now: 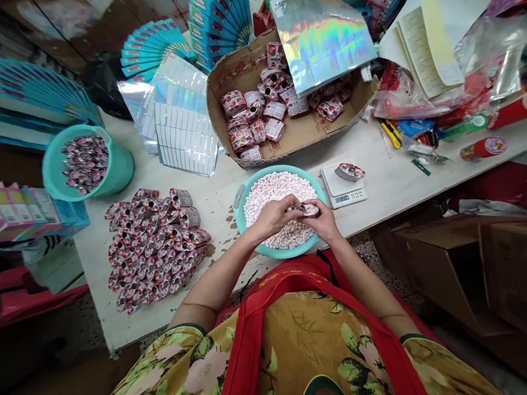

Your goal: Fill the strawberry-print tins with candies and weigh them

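Tin (308, 209) clamped between your left hand (273, 217) and right hand (326, 223) | hold it level, directly above basin (238, 200) | spills should drop back in

The small tin (308, 209) is red and white with a silvery rim, the same print as the heap of tins (154, 249) on the white table (375, 152). The candies (276, 191) are pale pink and white in a teal bowl (239, 205). A matching teal bucket (118, 172) brims with shiny silver lids (85, 161), the carton (304, 134) is plain brown cardboard, a foil sheet (322, 38) shimmers in rainbow bands, and the apron (247, 338) is bright red over a mustard dress (313, 335) printed with green and pink flowers.
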`<state>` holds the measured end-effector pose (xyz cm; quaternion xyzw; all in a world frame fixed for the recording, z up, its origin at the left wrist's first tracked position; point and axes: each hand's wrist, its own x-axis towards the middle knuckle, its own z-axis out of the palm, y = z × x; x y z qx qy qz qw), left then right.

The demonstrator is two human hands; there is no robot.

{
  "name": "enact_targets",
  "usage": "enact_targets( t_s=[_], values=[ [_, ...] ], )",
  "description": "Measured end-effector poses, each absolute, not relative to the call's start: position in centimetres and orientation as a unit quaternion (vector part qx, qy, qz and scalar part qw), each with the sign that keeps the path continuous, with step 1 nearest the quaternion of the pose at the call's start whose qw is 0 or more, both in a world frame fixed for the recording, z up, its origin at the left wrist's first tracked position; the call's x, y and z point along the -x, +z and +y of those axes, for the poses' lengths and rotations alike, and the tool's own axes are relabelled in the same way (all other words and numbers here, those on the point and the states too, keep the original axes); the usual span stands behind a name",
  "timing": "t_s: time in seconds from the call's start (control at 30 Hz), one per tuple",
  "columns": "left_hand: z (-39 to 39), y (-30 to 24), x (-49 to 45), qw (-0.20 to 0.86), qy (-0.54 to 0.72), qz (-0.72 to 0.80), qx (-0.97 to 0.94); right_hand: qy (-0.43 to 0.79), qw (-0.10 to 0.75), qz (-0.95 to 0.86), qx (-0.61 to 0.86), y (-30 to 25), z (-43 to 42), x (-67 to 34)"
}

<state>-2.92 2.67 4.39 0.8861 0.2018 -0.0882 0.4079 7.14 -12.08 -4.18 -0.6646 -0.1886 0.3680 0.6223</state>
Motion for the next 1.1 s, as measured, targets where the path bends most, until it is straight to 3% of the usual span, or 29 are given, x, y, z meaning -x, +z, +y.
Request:
enact_targets(
  t_s=[0.1,0.17,0.33,0.4,0.6,0.73,0.83,0.97,1.1],
  values=[
    [2.5,4.0,3.4,0.33,-0.11,0.195,-0.917,0.365,0.625,-0.185,0.665,-4.4,-11.6,-7.1],
    [2.4,3.7,3.8,0.332,-0.107,0.192,-0.917,0.358,0.629,-0.186,0.665,-4.2,-11.4,-7.1],
    [3.1,3.2,1.9,0.541,0.016,0.24,-0.806,0.335,0.635,-0.133,0.683,-3.3,-13.5,-8.4],
    [3.3,2.4,-1.1,0.57,0.028,0.238,-0.786,0.292,0.644,-0.087,0.702,-3.5,-15.9,-9.6],
    [-1.0,-1.6,-14.9,0.335,-0.086,0.092,-0.934,0.118,0.649,0.086,0.747,-5.6,-24.2,-14.1],
    [-2.7,-2.1,-19.2,0.293,-0.102,0.061,-0.949,0.107,0.599,0.071,0.79,-6.9,-24.6,-17.3],
    [-0.1,-0.5,-16.8,0.236,-0.083,0.099,-0.963,0.107,0.594,0.034,0.797,-9.0,-21.3,-19.6],
    [6.2,3.8,-5.8,0.18,-0.048,0.258,-0.948,0.121,0.558,-0.048,0.819,-11.5,-16.8,-21.5],
    [11.3,6.2,9.3,0.099,-0.034,0.5,-0.86,-0.025,0.443,-0.19,0.876,-9.6,-15.4,-21.9]
  ],
)
